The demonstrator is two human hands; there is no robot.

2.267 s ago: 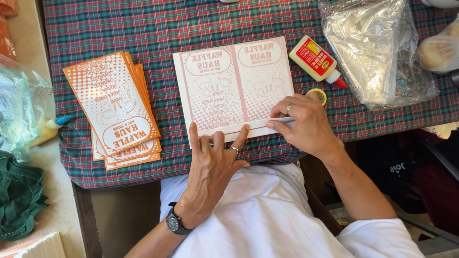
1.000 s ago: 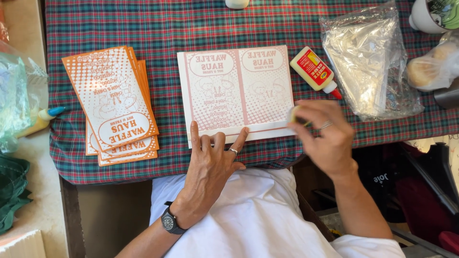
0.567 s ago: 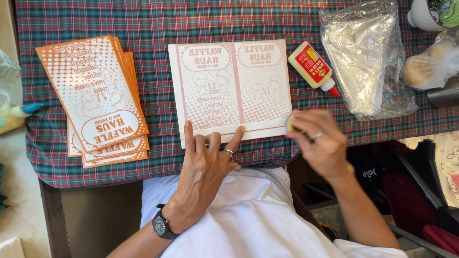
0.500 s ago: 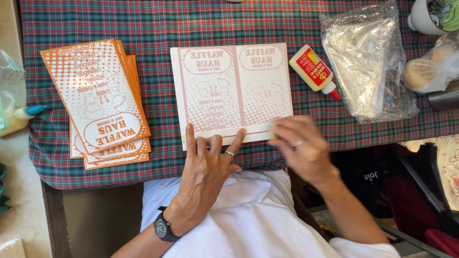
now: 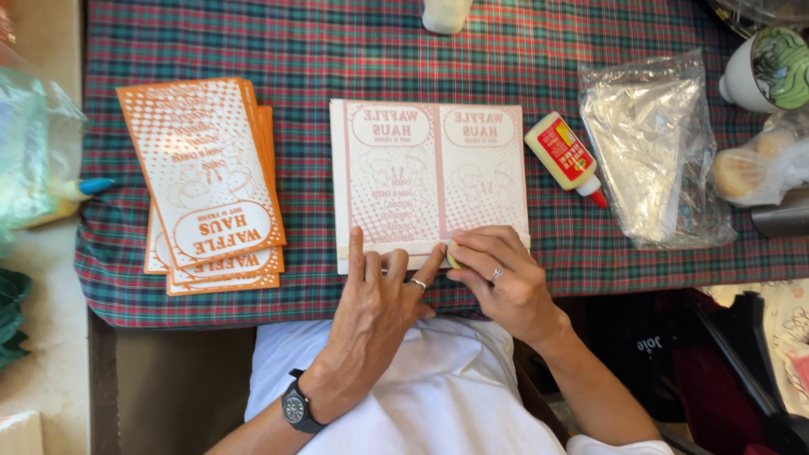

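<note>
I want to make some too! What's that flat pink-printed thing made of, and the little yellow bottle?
The flat pink-printed sheet looks like thin matte paper: it lies flat with sharp fold lines. The yellow bottle seems to be smooth, slightly shiny plastic with a red tip, probably for glue.

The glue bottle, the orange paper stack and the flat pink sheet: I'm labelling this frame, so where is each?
glue bottle [image 5: 563,157], head view, red label on its body.
orange paper stack [image 5: 198,173], head view, top sheet's middle.
flat pink sheet [image 5: 396,181], head view, left panel.

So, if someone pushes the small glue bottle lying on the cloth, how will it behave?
The glue bottle lies on its side on the checked cloth, so it cannot tip. Its body looks rounded, so it may roll a little; the cloth probably slows sliding. It seems small and light.
</note>
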